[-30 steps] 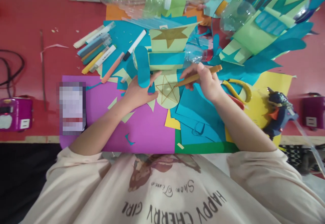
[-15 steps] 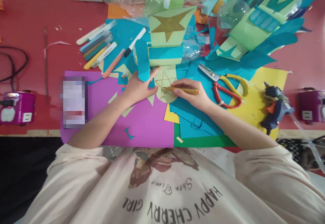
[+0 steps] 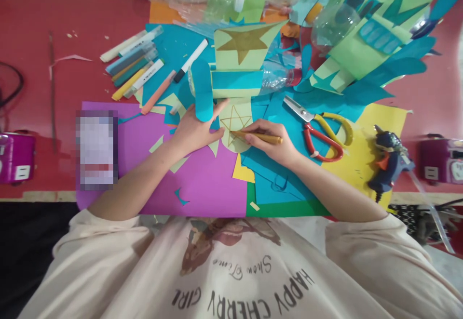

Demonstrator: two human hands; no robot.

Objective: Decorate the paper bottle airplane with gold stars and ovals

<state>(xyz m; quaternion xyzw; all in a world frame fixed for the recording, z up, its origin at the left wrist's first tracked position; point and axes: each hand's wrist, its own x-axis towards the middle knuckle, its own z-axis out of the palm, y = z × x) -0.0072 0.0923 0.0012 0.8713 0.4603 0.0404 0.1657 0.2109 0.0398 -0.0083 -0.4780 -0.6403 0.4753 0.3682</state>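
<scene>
Between my left hand (image 3: 197,131), spreading its fingers, and right hand (image 3: 275,141), pinching a slim ochre marker (image 3: 268,138), I am watching a rounded pale-green paper flap (image 3: 236,122) lying under the marker's tip.

Left hand (image 3: 195,128) splayed, right hand (image 3: 278,143) curled, its fingers (image 3: 263,125) seemingly pinched, forearms (image 3: 144,177) angled inward.

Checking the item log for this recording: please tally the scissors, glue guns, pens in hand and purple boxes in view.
Scissors: 1
Glue gun: 1
Pen in the right hand: 1
Purple boxes: 2
Total: 5
</scene>
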